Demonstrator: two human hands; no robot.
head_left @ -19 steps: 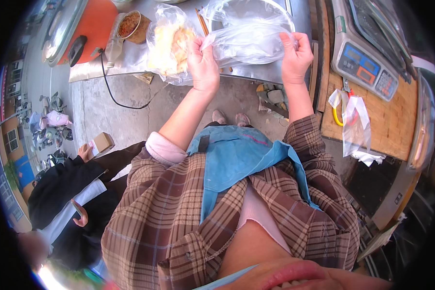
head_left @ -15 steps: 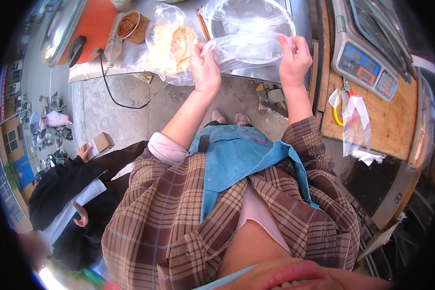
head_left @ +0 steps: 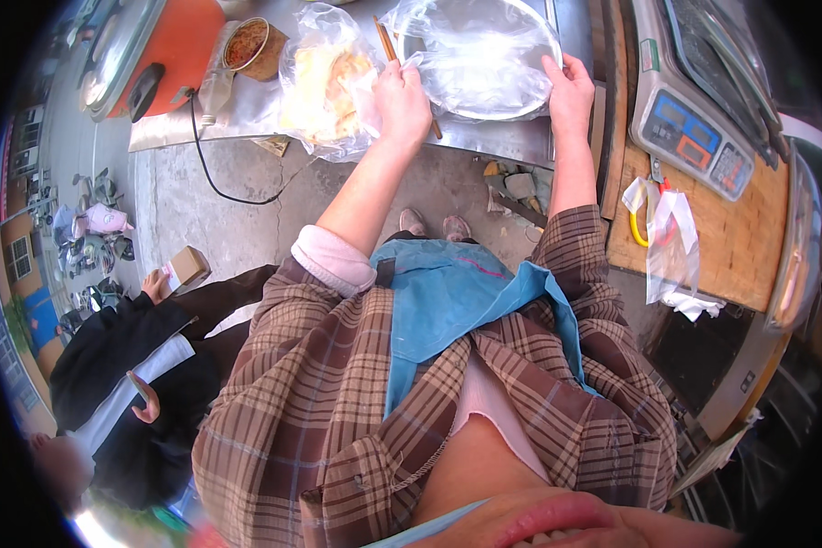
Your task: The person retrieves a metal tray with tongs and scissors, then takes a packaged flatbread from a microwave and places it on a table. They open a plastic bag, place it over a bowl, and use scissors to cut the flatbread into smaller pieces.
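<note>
My left hand pinches clear plastic beside wooden chopsticks, just right of a plastic bag holding pale yellow food. My right hand grips the right rim of a round metal dish, which is covered with loose clear plastic. Both sit on a steel table. A paper tub of reddish-brown food stands farther left, by a squeeze bottle and a big orange electric cooker.
On the right, a digital scale sits on a wooden board, with scissors and plastic bags. A person in black stands at lower left, holding a box; scooters are behind.
My left hand has shifted right and up. My right hand has moved slightly right to the dish's rim. The plastic between them now lies flatter over the dish.
</note>
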